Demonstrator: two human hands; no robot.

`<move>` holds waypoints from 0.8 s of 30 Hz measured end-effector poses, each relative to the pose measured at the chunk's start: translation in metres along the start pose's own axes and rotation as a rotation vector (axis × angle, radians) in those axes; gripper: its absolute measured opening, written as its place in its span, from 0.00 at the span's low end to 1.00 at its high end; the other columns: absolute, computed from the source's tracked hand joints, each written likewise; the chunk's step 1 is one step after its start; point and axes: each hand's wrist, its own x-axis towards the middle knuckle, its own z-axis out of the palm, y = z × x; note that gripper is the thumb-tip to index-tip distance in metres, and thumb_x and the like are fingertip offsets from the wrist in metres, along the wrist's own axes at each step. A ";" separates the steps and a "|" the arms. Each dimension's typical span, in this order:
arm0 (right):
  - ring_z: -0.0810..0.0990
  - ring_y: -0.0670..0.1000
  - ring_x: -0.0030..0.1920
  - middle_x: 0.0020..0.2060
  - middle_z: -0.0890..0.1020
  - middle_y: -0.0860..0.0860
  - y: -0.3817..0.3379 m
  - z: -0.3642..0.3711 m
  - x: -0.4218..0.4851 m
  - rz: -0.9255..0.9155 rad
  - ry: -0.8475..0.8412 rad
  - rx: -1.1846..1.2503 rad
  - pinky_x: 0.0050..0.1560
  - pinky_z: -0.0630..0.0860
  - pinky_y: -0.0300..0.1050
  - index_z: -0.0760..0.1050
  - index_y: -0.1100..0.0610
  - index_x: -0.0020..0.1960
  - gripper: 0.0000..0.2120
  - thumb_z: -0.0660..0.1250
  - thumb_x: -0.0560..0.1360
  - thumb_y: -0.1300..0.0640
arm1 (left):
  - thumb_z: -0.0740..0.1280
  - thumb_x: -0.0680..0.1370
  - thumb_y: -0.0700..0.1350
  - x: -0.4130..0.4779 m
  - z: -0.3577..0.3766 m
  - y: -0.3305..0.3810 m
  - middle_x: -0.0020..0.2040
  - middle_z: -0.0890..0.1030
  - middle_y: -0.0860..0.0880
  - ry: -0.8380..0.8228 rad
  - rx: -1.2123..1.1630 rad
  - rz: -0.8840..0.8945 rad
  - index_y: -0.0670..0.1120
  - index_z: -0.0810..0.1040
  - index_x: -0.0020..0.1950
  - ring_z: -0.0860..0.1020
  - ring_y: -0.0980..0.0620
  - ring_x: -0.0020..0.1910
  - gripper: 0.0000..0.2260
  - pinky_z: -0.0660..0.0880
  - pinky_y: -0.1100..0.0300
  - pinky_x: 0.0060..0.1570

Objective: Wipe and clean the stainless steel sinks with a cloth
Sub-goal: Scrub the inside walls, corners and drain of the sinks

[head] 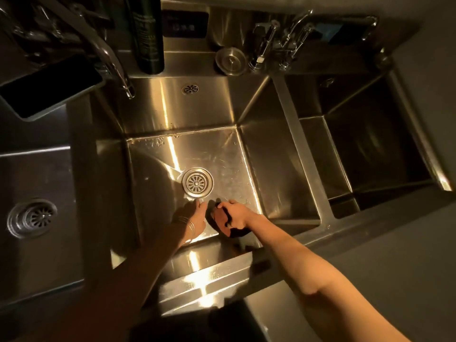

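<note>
The middle stainless steel sink (pixel 222 149) has a round drain strainer (pixel 197 182) in its floor. My right hand (pixel 234 214) is shut on a dark reddish cloth (pixel 220 222) pressed to the sink floor near the front wall, just right of the drain. My left hand (pixel 193 214), with thin bangles at the wrist, rests flat on the sink floor beside it, its fingertips just below the drain; it holds nothing that I can see. Part of the cloth is hidden under my right hand.
A second sink with a drain (pixel 30 217) lies to the left, and a dark third sink (pixel 370 149) to the right. At the back stand a curved faucet (pixel 111 58), a dark bottle (pixel 148 33), a round metal lid (pixel 230 60) and further taps (pixel 278 43). A dark tray (pixel 49 87) sits at the upper left.
</note>
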 end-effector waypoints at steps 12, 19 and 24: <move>0.71 0.58 0.66 0.68 0.70 0.60 0.023 -0.004 0.009 0.107 -0.214 0.010 0.65 0.67 0.43 0.65 0.59 0.71 0.27 0.65 0.73 0.66 | 0.57 0.80 0.43 0.044 0.025 -0.022 0.69 0.64 0.45 0.019 0.054 0.209 0.47 0.62 0.71 0.64 0.45 0.68 0.19 0.65 0.51 0.67; 0.79 0.49 0.54 0.55 0.81 0.48 0.042 -0.021 -0.135 0.045 0.109 -0.078 0.56 0.75 0.47 0.77 0.50 0.57 0.16 0.55 0.79 0.45 | 0.61 0.79 0.49 0.071 0.024 0.007 0.75 0.53 0.47 -0.045 0.076 0.375 0.57 0.56 0.75 0.55 0.42 0.72 0.26 0.64 0.46 0.68; 0.78 0.49 0.42 0.44 0.80 0.49 0.043 0.012 -0.163 -0.097 0.498 -0.219 0.45 0.72 0.45 0.80 0.55 0.46 0.25 0.46 0.82 0.49 | 0.62 0.79 0.47 0.091 0.045 0.030 0.77 0.48 0.52 -0.182 0.257 0.529 0.63 0.51 0.74 0.49 0.38 0.74 0.29 0.60 0.38 0.68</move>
